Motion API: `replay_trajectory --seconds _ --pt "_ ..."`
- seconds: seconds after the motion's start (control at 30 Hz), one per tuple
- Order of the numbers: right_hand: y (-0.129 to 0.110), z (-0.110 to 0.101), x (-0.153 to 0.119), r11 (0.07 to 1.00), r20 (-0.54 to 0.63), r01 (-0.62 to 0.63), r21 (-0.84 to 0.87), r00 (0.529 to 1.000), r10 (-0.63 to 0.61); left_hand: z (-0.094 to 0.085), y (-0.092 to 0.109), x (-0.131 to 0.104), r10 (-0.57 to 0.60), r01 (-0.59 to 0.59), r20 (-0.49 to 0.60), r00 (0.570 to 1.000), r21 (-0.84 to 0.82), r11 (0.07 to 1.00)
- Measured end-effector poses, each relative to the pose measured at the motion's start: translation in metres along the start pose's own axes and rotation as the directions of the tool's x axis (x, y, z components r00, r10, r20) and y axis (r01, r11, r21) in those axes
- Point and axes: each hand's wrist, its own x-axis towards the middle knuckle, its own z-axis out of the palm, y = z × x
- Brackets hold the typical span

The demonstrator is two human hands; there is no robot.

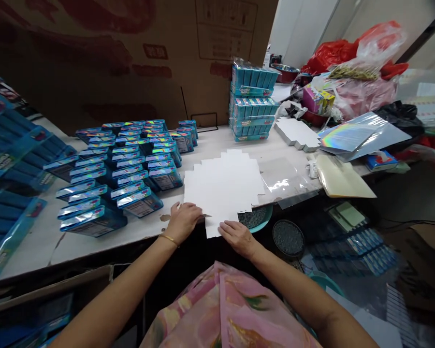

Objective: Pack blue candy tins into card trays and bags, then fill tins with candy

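Note:
A flat white die-cut card point(223, 183) lies on the white table, its near end reaching past the front edge. My left hand point(184, 220) is at the card's near left side, fingers curled and pressed together, with a small pointed thing between the fingertips that I cannot make out. At the near right corner, my right hand point(238, 237) pinches the card, fingers on top and thumb hidden. Left of the card stand rows of small blue boxes point(130, 164). Behind it rises a stack of wrapped blue box packs point(252, 104).
A large brown carton point(112, 63) stands behind the table. White card blanks point(297, 133), clear film point(282, 176) and shiny sheets point(362, 135) lie to the right. Below the front edge are a teal basin point(263, 224) and a bowl of grey pellets point(288, 237).

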Motion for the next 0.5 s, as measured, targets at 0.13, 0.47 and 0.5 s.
replay_trajectory --seconds 0.13,0.47,0.5 --pt "-0.002 -0.008 0.003 1.000 0.090 0.015 0.010 0.996 -0.016 -0.003 0.023 0.017 0.074 -0.105 0.206 0.976 0.142 0.984" --pt "0.064 -0.035 -0.008 0.992 0.126 -0.107 0.071 0.987 0.098 -0.004 0.020 0.029 0.102 -0.168 0.291 0.951 0.213 0.962" --pt "0.067 -0.035 -0.004 0.989 0.114 -0.116 0.091 0.988 0.105 -0.005 0.021 0.028 0.090 -0.152 0.282 0.955 0.209 0.966"
